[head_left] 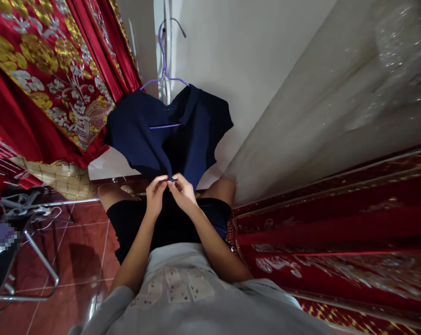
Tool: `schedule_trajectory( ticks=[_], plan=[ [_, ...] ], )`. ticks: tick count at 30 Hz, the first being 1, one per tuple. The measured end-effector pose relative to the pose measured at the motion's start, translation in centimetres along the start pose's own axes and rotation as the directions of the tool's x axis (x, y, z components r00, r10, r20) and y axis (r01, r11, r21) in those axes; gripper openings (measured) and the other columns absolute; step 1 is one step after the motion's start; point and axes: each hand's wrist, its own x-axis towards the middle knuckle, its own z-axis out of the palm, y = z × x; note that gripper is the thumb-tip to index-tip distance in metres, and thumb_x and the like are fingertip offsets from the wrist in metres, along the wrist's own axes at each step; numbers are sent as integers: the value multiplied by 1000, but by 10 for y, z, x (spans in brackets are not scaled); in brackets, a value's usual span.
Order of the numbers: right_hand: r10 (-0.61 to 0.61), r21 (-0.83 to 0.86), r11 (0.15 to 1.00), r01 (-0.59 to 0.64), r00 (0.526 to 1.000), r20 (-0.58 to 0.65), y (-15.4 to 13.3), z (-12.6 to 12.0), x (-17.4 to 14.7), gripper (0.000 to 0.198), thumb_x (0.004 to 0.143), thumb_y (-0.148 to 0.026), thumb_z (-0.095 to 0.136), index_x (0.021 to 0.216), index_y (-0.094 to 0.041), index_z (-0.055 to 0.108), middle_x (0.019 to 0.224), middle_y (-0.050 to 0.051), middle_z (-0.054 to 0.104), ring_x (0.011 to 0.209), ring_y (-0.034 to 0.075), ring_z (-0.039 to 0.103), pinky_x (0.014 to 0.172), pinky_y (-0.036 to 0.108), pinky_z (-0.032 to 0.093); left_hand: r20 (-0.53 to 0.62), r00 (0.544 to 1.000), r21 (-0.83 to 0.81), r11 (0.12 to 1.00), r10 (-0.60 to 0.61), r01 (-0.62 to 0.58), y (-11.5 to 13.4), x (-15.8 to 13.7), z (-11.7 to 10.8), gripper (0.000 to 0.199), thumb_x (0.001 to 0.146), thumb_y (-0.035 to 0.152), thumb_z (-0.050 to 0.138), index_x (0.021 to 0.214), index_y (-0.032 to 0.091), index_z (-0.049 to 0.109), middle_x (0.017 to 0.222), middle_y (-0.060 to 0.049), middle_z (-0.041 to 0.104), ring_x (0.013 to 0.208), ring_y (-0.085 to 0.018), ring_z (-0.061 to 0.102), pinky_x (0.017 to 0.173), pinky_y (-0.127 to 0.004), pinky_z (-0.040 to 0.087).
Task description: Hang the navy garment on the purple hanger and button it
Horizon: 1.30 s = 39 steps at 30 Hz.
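Note:
A navy blue shirt (205, 125) hangs in front of me with its neck open. The purple wire hanger (164, 70) holds it at the shoulders, and its crossbar shows inside the collar. At the lower end of the neck opening, my left hand (156, 193) pinches the edge of the cloth. Right beside it my right hand (182, 188) is also closed on the shirt, thumb and fingers together. The fingertips of both hands nearly meet there. Whether a button lies between them is too small to tell.
Red drapery with gold and silver embroidery (74, 83) hangs at the left. A metal-framed chair (44, 260) stands on the red tiled floor (81, 260). Plastic-covered material (301, 107) and red embroidered cloth (336, 242) lie close on the right. The pale wall (238, 42) is behind the shirt.

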Motion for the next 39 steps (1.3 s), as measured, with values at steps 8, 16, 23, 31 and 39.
schedule_trajectory(
  ticks=[8, 16, 23, 31, 39],
  plan=[
    [-64, 89, 993, 75, 991, -120, 1, -5, 2, 34, 92, -47, 64, 113, -27, 46, 69, -7, 53, 62, 15, 53, 66, 28, 45, -12, 998, 115, 991, 66, -65, 1, -10, 10, 21, 91, 34, 73, 102, 17, 80, 94, -7, 73, 88, -19, 69, 82, -28, 56],
    [-41, 16, 999, 44, 988, -148, 1, -2, 4, 27, 92, -50, 62, 96, -23, 60, 87, 2, 65, 78, 17, 62, 76, 31, 50, -97, 995, 106, 994, 26, -15, -1, -10, 11, 21, 89, 34, 73, 100, 16, 77, 96, -8, 75, 92, -22, 72, 88, -32, 57],
    [-89, -83, 994, 76, 983, -160, 12, -2, 3, 23, 100, -46, 46, 101, -25, 54, 89, 3, 64, 84, 19, 64, 82, 33, 50, -65, 996, 135, 990, 55, -46, 3, -8, 16, 19, 90, 33, 70, 97, 17, 77, 92, -8, 73, 87, -21, 70, 81, -29, 57],
    [-243, -133, 969, 209, 905, -349, 12, -27, 33, 30, 104, -51, 41, 97, -24, 51, 79, 1, 54, 73, 17, 55, 75, 32, 47, -122, 992, 89, 995, -43, 55, -9, -11, 13, 13, 87, 25, 64, 83, 16, 73, 76, -3, 69, 69, -16, 64, 68, -25, 53],
    [-235, -51, 972, 231, 966, -108, -6, -21, 3, 22, 95, -44, 63, 96, -23, 60, 77, 0, 58, 69, 15, 53, 70, 31, 47, -195, 981, 69, 998, 9, 5, -9, -13, 17, 17, 85, 28, 69, 92, 16, 78, 90, -7, 76, 86, -20, 71, 83, -30, 57]
  ],
)
